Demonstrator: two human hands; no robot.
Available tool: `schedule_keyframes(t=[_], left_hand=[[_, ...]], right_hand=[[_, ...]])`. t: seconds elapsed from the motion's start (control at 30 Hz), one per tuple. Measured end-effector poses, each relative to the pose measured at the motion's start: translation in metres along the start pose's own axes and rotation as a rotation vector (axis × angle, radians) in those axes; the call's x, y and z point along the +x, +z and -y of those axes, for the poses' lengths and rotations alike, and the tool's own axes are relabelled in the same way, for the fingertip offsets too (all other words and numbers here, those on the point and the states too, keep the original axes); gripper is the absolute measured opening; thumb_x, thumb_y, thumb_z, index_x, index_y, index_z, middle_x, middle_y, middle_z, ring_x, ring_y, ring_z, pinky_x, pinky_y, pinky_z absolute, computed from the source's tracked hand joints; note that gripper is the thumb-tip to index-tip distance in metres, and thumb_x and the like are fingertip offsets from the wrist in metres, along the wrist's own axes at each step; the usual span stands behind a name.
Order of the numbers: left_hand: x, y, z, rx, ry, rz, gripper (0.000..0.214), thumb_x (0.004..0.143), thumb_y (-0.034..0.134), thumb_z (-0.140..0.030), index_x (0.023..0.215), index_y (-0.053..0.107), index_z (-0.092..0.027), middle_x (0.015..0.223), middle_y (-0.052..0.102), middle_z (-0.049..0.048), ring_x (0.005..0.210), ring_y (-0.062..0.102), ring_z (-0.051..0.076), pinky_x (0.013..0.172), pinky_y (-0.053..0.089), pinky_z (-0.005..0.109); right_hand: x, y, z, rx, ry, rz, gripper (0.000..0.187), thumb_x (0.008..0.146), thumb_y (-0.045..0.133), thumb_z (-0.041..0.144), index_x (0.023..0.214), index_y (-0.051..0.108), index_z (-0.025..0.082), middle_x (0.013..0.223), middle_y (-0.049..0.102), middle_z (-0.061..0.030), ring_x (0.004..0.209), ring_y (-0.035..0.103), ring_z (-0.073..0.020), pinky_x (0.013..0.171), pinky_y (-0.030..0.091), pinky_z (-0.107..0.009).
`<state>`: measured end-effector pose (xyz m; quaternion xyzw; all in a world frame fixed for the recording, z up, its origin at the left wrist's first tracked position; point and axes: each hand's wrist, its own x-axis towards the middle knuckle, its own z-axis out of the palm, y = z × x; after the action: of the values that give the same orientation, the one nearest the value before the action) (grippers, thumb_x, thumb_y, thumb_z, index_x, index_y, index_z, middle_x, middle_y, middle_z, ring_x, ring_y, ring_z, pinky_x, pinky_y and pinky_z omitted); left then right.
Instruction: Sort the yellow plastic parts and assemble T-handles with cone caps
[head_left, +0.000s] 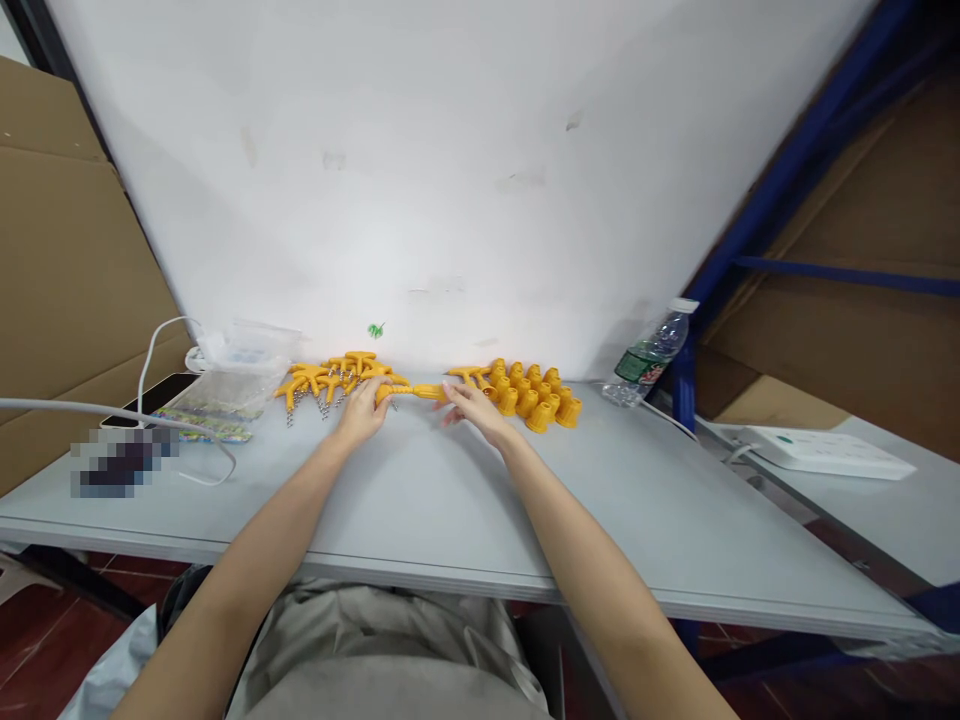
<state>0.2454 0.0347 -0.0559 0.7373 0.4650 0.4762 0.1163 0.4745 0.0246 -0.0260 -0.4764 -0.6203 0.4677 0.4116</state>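
Note:
My left hand [363, 408] and my right hand [472, 405] reach to the far side of the grey table [420, 510]. Between them lies a yellow plastic piece [420, 392]; my left fingers close on its left end and my right fingertips touch its right end. Left of it is a heap of yellow T-handled corkscrews [330, 380] with metal spirals. To the right stands a cluster of several yellow caps [536, 395].
Clear plastic bags [232, 385] lie at the back left beside a phone [154, 398] and a white cable [161, 345]. A water bottle [651, 355] leans at the back right. A white power strip [821, 450] rests on the adjoining table. White wall behind.

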Motion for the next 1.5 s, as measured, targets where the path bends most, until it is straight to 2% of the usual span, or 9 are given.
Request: schedule_keyframes(t=[0.1,0.2,0.37,0.53,0.6,0.83,1.0,1.2,1.5], left_hand=[[0.0,-0.001,0.0,0.011,-0.007,0.001,0.025,0.083,0.057,-0.02,0.107,0.063,-0.02,0.1,0.067,0.0052,0.082,0.065,0.018,0.083,0.049,0.028],[-0.001,-0.002,-0.002,0.006,0.007,0.012,0.025,0.083,0.057,-0.02,0.107,0.064,-0.021,0.1,0.066,0.0047,0.08,0.064,0.017,0.082,0.049,0.028],[-0.003,0.001,-0.006,-0.038,0.025,0.013,0.024,0.084,0.057,-0.02,0.107,0.064,-0.022,0.106,0.066,0.005,0.085,0.065,0.017,0.082,0.049,0.027],[-0.001,0.001,-0.002,-0.032,-0.01,0.001,0.024,0.083,0.058,-0.02,0.107,0.063,-0.021,0.105,0.066,0.0046,0.078,0.064,0.016,0.077,0.05,0.026],[0.0,0.001,0.0,-0.013,-0.012,0.006,0.023,0.085,0.057,-0.022,0.107,0.062,-0.02,0.106,0.066,0.0047,0.072,0.064,0.014,0.074,0.051,0.026],[-0.001,0.003,0.003,-0.023,-0.06,0.02,0.021,0.088,0.056,-0.03,0.106,0.059,-0.02,0.107,0.065,0.0042,0.046,0.055,0.006,0.057,0.051,0.025],[0.0,0.003,0.002,-0.052,-0.105,0.015,0.021,0.087,0.057,-0.031,0.105,0.059,-0.02,0.105,0.065,0.0031,0.043,0.054,0.005,0.053,0.049,0.024],[0.0,0.001,0.002,-0.08,-0.133,0.019,0.021,0.086,0.059,-0.031,0.105,0.059,-0.02,0.112,0.064,0.0045,0.042,0.054,0.004,0.053,0.049,0.023],[-0.001,0.003,0.005,-0.061,-0.069,0.012,0.02,0.087,0.057,-0.031,0.105,0.059,-0.021,0.112,0.064,0.0042,0.043,0.053,0.005,0.057,0.051,0.026]], right_hand=[[-0.002,-0.005,0.0,0.076,-0.09,0.055,0.053,0.072,0.076,0.05,0.113,0.059,0.02,0.099,0.072,-0.0061,0.066,0.07,-0.0148,0.069,0.053,-0.029],[-0.001,-0.002,0.0,0.077,-0.075,0.048,0.045,0.077,0.067,0.06,0.088,0.061,0.017,0.076,0.072,-0.0048,0.052,0.064,-0.0132,0.062,0.052,-0.028],[0.0,0.006,0.003,0.019,0.051,-0.081,0.058,0.086,0.044,0.07,0.063,0.054,0.018,0.044,0.057,-0.0024,0.033,0.048,-0.0108,0.04,0.037,-0.024],[0.0,-0.002,0.002,-0.005,-0.027,-0.044,0.042,0.082,0.066,0.054,0.101,0.066,0.017,0.09,0.073,-0.0079,0.052,0.064,-0.0112,0.05,0.045,-0.023],[0.002,-0.006,-0.002,0.017,-0.121,-0.013,0.053,0.073,0.076,0.046,0.118,0.061,0.021,0.105,0.07,-0.0073,0.063,0.068,-0.0122,0.059,0.05,-0.025],[0.007,-0.002,-0.01,0.038,-0.155,-0.032,0.058,0.072,0.072,0.057,0.111,0.064,0.014,0.078,0.07,-0.0046,0.053,0.063,-0.0126,0.058,0.05,-0.027],[0.007,0.002,-0.009,0.038,-0.145,-0.029,0.052,0.075,0.069,0.059,0.103,0.065,0.015,0.074,0.068,-0.0032,0.052,0.061,-0.0115,0.054,0.047,-0.025],[0.007,0.002,-0.009,0.094,-0.233,0.012,0.067,0.072,0.073,0.054,0.125,0.054,0.019,0.079,0.068,0.0001,0.055,0.062,-0.0115,0.06,0.049,-0.028],[0.008,0.007,-0.013,0.058,-0.19,-0.052,0.062,0.071,0.066,0.068,0.103,0.058,0.016,0.06,0.064,0.0014,0.046,0.057,-0.0126,0.052,0.046,-0.027]])
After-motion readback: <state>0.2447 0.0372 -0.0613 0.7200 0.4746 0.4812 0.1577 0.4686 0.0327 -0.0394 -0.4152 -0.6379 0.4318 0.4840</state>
